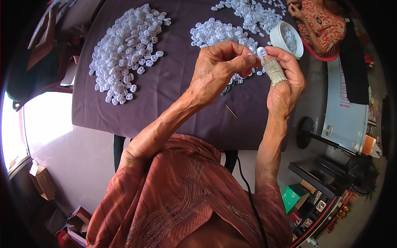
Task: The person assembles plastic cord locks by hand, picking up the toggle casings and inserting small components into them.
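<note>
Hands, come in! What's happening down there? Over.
Right hand: gripping white oval piece, cloth wrap on thumb. Left hand: pinched close beside piece, contents unclear. More white pieces piled beyond.

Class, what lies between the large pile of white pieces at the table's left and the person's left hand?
Only bare dark tablecloth lies between the white pile and the left hand, in the head view.

Centre right of frame: right hand (289, 74), cloth-wrapped thumb, grips a small white oval piece (261, 52). Left hand (217, 66) just beside it, thumb and forefinger pinched; contents indiscernible. Heaps of similar pieces (124, 53) at upper left and upper centre. White bowl (277, 38), upper right. Thin stick (231, 110) below hands, on dark tablecloth (169, 91).
</note>
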The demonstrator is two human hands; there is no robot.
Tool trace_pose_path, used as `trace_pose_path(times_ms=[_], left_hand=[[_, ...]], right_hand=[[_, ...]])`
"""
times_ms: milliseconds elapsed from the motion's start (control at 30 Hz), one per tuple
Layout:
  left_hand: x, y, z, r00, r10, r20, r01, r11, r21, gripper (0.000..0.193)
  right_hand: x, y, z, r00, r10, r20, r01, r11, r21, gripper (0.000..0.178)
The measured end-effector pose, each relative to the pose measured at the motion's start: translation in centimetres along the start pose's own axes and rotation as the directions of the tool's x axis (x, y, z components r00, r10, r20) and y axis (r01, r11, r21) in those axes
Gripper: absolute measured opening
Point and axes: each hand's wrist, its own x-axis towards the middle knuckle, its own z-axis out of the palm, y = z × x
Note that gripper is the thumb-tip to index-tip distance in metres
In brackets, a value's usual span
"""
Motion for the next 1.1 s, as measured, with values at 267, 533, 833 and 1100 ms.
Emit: trace_pose_path(times_ms=[267, 533, 833, 1100], left_hand=[[0.1, -0.2, 0.1, 1.000, 0.006, -0.027, -0.006, 1.000, 0.017, 0.013], [0.2, -0.2, 0.0, 1.000, 0.005, -0.022, -0.004, 0.999, 0.038, 0.015], [0.3, -0.6, 0.1, 0.997, -0.017, -0.077, 0.020, 0.999, 0.042, 0.016], [0.6, -1.0, -0.6, 0.990, -0.129, -0.058, 0.126, 0.991, -0.047, 0.018]], right_hand=[[-0.1, 0.0, 0.1, 0.999, -0.040, 0.007, 0.040, 0.996, -0.077, 0.021], [-0.1, -0.2, 0.2, 0.999, -0.031, 0.023, 0.034, 0.985, -0.171, 0.018], [-0.3, 0.5, 0.0, 0.992, -0.111, 0.061, 0.122, 0.970, -0.209, 0.023], [-0.3, 1.5, -0.5, 0.991, -0.056, 0.125, 0.081, 0.976, -0.203, 0.026]])
